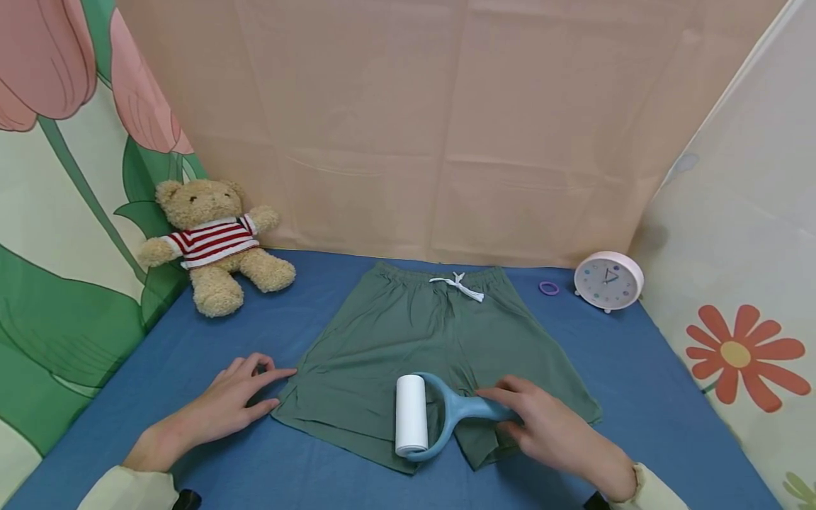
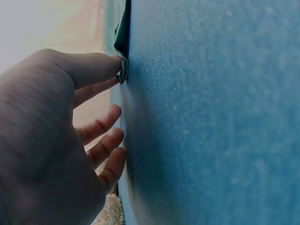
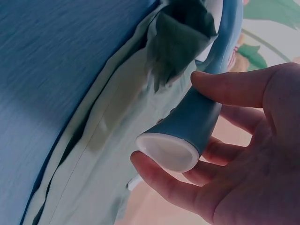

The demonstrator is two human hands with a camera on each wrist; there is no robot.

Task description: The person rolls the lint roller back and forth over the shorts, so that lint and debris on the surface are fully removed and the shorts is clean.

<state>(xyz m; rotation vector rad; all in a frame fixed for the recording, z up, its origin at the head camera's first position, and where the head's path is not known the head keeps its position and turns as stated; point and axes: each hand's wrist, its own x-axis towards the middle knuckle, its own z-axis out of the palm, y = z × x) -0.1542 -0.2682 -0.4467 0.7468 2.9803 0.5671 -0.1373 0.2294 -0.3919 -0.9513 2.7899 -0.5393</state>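
Green shorts (image 1: pixel 395 333) with a white drawstring lie flat on the blue sheet (image 1: pixel 637 368). A lint roller (image 1: pixel 411 414) with a white roll and a blue handle rests on the near hem between the legs. My right hand (image 1: pixel 510 407) grips its handle; in the right wrist view, thumb and fingers of that hand (image 3: pixel 168 119) curl round the lint roller (image 3: pixel 197 117) above the shorts (image 3: pixel 117 140). My left hand (image 1: pixel 274 389) lies spread on the sheet at the left leg hem. In the left wrist view, the left hand (image 2: pixel 117 108) touches the shorts' edge (image 2: pixel 123 47) with its thumb tip.
A teddy bear (image 1: pixel 213 241) in a striped jumper sits at the back left. A pink clock (image 1: pixel 608 281) and a purple hair tie (image 1: pixel 548 287) lie at the back right. Cloth backdrops wall in the sheet on three sides.
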